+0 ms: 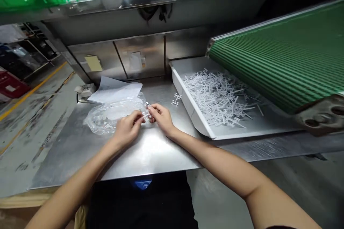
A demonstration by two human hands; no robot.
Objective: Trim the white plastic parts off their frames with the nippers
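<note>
From where I stand, the left hand (128,127) and right hand (162,116) meet over the metal table (161,154), each grip pinching a small white piece (147,115) between thumb and fingers. Just to the left lies a crumpled clear bag (99,120), with white papers (115,90) on its far side. Right of the hands, a lone branching piece (176,99) rests beside the white tray (192,109), which holds a loose heap of white pieces (215,96). A green conveyor belt (274,53) overhangs the tray's right side.
</note>
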